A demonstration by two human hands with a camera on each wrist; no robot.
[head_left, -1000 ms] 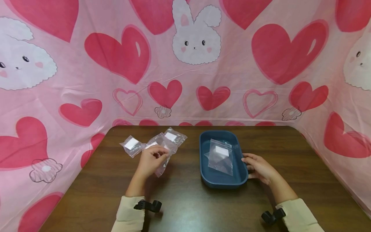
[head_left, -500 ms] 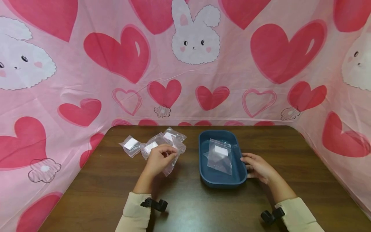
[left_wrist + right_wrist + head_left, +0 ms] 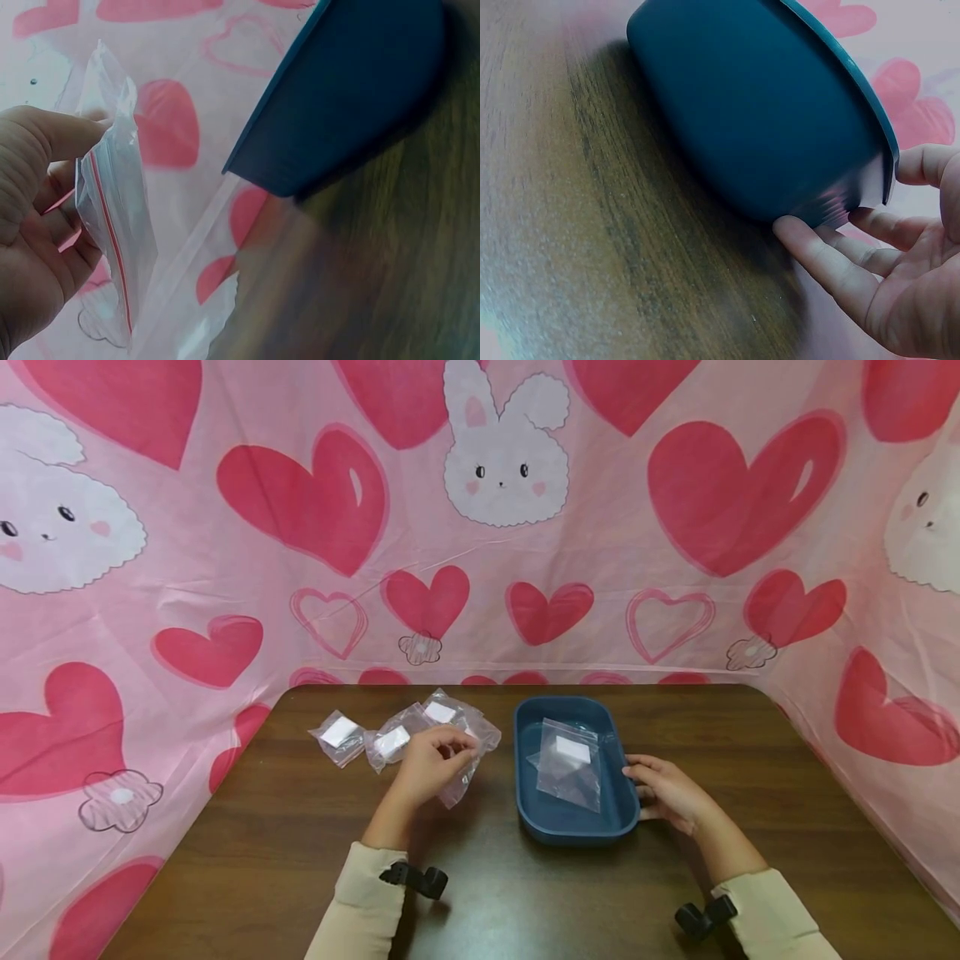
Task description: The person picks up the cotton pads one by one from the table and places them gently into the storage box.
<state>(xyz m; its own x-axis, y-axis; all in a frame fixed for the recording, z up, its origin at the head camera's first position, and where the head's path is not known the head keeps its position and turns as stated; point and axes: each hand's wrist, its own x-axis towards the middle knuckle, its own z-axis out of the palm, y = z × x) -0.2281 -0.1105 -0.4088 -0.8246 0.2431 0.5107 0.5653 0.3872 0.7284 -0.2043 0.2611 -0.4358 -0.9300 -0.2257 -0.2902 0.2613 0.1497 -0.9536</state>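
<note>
My left hand point(image 3: 429, 770) pinches a clear zip bag point(image 3: 457, 787) between thumb and fingers, left of the blue tub point(image 3: 579, 838). A red zip line runs down this bag point(image 3: 112, 240) in the left wrist view; its contents are mostly hidden. My right hand point(image 3: 675, 800) touches the tub's right side, fingers fairly straight. In the right wrist view, one finger of the right hand point(image 3: 922, 277) meets the rim and others rest against the outer wall. Inside the tub lies a clear bag point(image 3: 573, 764) with a white piece, overlapping another clear plastic edge.
Three more clear bags with white pieces lie on the wooden table point(image 3: 262, 860): a left one point(image 3: 339, 732), a middle one point(image 3: 392, 743) and a far one point(image 3: 439, 712). A pink heart-print cloth point(image 3: 615, 543) stands behind and at both sides.
My left hand has moved right toward the tub with the pinched bag, uncovering the middle bag on the table. The right hand and the tub stay in place.
</note>
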